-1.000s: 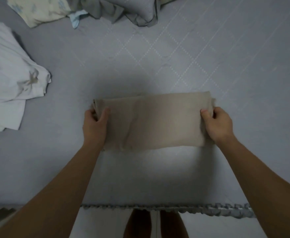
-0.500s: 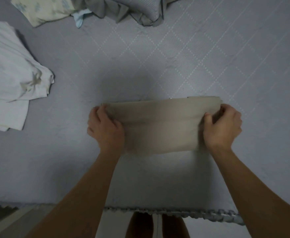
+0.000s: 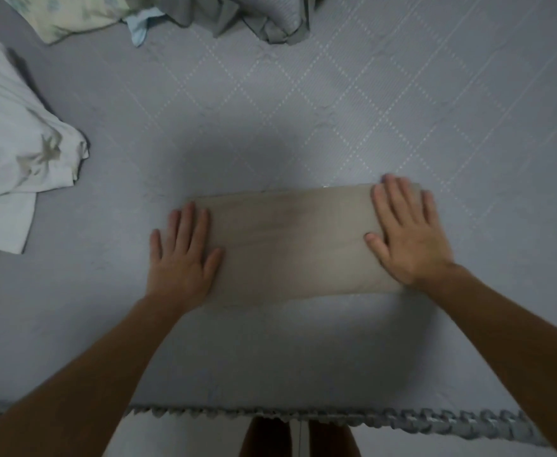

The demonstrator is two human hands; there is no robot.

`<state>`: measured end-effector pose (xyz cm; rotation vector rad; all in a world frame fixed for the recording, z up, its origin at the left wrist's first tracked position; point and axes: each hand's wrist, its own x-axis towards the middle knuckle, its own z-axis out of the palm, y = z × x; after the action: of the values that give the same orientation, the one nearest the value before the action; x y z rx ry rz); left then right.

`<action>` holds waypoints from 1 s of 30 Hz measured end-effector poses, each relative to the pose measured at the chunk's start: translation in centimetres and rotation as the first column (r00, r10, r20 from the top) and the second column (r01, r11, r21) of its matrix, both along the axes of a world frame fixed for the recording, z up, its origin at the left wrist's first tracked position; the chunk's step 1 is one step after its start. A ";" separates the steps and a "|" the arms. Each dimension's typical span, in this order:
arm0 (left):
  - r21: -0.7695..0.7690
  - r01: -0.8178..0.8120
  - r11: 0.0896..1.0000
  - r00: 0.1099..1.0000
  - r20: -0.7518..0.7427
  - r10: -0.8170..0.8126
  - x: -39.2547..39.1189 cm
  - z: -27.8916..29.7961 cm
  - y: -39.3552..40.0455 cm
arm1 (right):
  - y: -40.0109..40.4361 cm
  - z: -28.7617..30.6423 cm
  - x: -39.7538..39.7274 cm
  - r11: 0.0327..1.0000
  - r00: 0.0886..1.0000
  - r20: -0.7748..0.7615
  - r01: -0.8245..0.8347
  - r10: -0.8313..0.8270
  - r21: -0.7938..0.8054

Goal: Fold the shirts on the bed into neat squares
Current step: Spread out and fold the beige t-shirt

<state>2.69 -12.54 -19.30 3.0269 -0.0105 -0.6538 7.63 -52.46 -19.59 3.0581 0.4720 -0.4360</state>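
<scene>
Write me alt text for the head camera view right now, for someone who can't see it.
Two bare hands, left hand and right hand, press flat on the ends of a beige shirt folded into a long band on a grey quilted bed. A rumpled white shirt lies at left, and bunched bedding at the top edge.

Counting two hands showing, left hand (image 3: 181, 258) and right hand (image 3: 405, 232), both lying flat on one folded beige shirt (image 3: 290, 245). One white garment (image 3: 13, 153) is sitting off left. Up top, one floral cloth (image 3: 73, 14), one pale blue scrap (image 3: 140, 26) and one grey bundle (image 3: 254, 14) are waiting.
</scene>
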 end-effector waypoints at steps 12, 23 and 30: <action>-0.201 -0.032 0.979 0.979 -0.203 -0.009 11.5 4.6 -5.1 | 4.0 3.9 -7.2 -0.431 -0.211 -0.745 0.895 -0.633 0.113; -0.384 -0.722 0.575 0.659 -0.637 0.401 -0.5 4.0 -1.9 | 7.9 4.9 7.3 -0.015 0.419 -0.643 0.831 -0.641 0.556; -0.398 -0.907 0.138 0.385 -0.652 0.653 -9.7 3.5 -4.2 | 10.3 4.0 -6.4 -0.133 0.154 -0.907 0.966 -0.391 0.221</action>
<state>-7.05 -16.74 -15.77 1.6346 1.0530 -0.7283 1.21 -42.16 -15.55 3.4168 -2.2294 -1.6743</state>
